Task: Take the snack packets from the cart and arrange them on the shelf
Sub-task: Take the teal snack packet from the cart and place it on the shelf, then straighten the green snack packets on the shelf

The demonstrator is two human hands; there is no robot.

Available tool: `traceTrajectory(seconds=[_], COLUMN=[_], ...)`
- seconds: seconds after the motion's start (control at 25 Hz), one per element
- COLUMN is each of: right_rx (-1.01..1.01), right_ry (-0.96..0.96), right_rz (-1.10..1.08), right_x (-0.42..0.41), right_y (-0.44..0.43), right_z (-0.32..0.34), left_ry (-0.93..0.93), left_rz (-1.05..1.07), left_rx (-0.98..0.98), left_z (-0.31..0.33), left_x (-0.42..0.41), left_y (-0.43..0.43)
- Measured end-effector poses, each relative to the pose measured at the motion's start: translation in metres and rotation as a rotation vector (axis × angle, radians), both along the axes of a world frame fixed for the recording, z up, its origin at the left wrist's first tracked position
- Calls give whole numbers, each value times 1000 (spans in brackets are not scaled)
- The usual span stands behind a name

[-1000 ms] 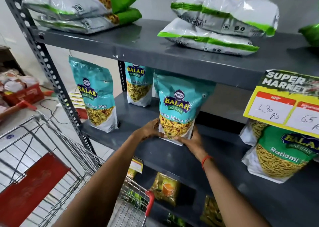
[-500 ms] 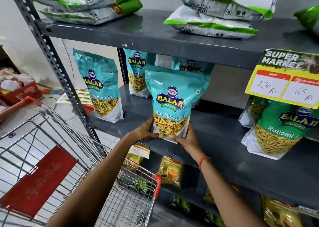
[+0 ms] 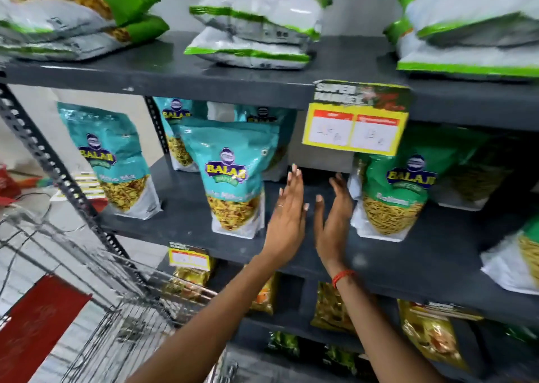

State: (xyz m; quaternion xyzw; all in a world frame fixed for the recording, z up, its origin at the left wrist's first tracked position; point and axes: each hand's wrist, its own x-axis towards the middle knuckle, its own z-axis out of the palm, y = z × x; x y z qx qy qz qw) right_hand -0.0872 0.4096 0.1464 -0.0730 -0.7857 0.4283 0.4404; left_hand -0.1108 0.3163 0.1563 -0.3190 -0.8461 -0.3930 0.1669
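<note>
A teal Balaji snack packet (image 3: 230, 178) stands upright on the dark grey middle shelf (image 3: 180, 219), free of both hands. My left hand (image 3: 287, 216) is flat and open just to its right, fingers pointing up. My right hand (image 3: 334, 216) is open too, palm facing the left hand, close beside a green Balaji Ratlami packet (image 3: 390, 196). More teal packets stand at the left (image 3: 113, 158) and behind (image 3: 175, 132). The wire cart (image 3: 96, 309) with a red panel is at the lower left; I see no packets in it.
White-and-green packets (image 3: 256, 27) lie stacked on the top shelf. A yellow price sign (image 3: 355, 120) hangs from that shelf's edge. Yellow and green packets (image 3: 425, 333) fill the lower shelves. The rack's perforated upright (image 3: 58, 172) slants between cart and shelf.
Both hands have let go of the teal packet, which now stands on the shelf. They moved right into the gap beside the green packet. The view shifted right.
</note>
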Motion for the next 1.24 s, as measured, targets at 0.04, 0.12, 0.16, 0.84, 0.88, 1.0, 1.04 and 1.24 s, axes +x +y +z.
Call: traceTrajectory(seconds=[0.04, 0.12, 0.16, 0.84, 0.88, 1.0, 1.04, 1.24], right_rx=[13, 6, -33, -476, -488, -491, -494, -42], right_ry=[5, -2, -25, -565, -572, -555, -503, -74], right_rz=[-49, -175, -222, 172, 164, 189, 175, -304], right_x=[7, 24, 30, 74, 75, 85, 89, 97], right_y=[18, 66, 90, 227, 225, 214, 206, 184], right_z=[-1, -10, -16, -85, -83, -71, -65, -31], left_ry=[-72, -258, -348, -776, -801, -839, -806, 58], left_rz=[-51, -133, -154, -233, -250, -342, -331, -79], left_rx=[31, 87, 93, -30, -28, 32, 74, -36], left_z=[-1, -6, -9, -75, -73, -61, -55, -32], left_x=[2, 7, 3, 7, 8, 15, 19, 62], left_y=[21, 66, 83, 130, 129, 127, 128, 139])
